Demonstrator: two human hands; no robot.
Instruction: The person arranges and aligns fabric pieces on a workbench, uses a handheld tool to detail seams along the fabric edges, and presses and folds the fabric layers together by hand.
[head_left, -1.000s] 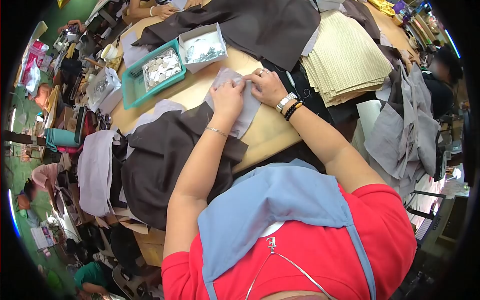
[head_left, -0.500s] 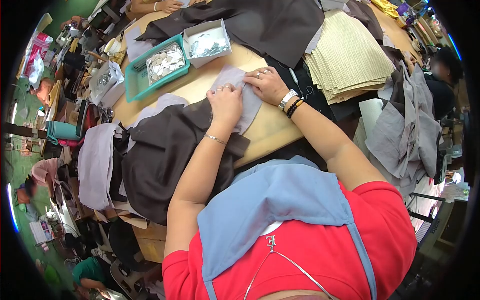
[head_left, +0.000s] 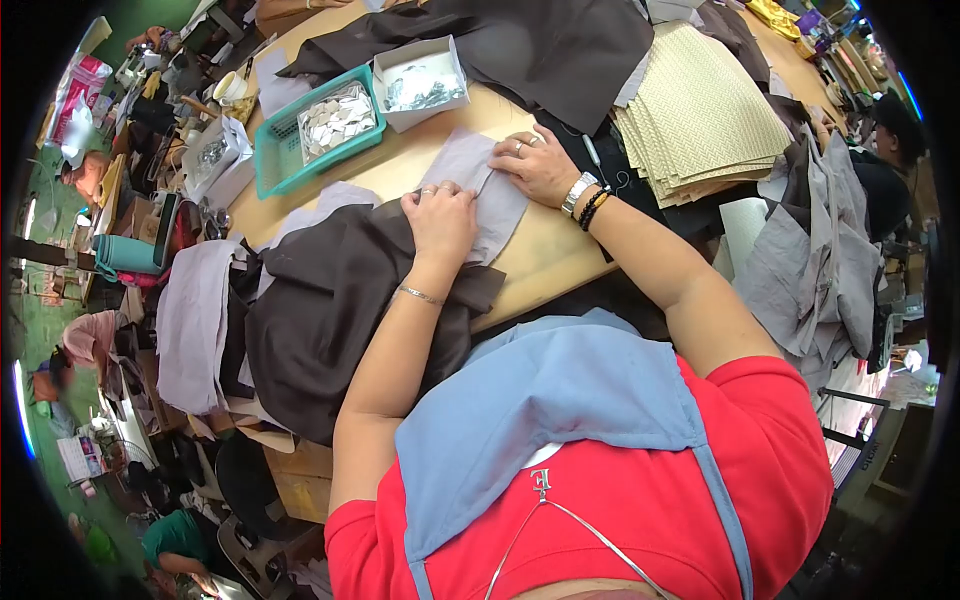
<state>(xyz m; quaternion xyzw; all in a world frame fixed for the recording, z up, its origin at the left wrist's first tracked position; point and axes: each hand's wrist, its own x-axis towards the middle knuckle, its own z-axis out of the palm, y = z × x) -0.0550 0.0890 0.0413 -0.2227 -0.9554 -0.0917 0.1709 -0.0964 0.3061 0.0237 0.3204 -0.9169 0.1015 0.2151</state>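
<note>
A strip of pale lilac-grey fabric (head_left: 497, 225) lies on the wooden table (head_left: 540, 272) in front of me. My left hand (head_left: 443, 222) rests on its left edge, fingers bent and pressed together, where dark brown cloth (head_left: 325, 290) meets it. Against the right side of the strip, my right hand (head_left: 537, 168) has its fingertips closed on the fabric. A fold or seam runs between the two hands. The undersides of my fingers are hidden.
A teal basket (head_left: 270, 165) of pale pieces and a white box (head_left: 420, 112) stand beyond my left hand. Gold textured sheets (head_left: 700, 105) are stacked at the right, near a white pen (head_left: 591, 150). A co-worker's arm (head_left: 290, 12) shows at the top.
My left hand has moved slightly left and down, away from my right hand, and more of the fabric shows between them. My right hand stays nearly in place.
</note>
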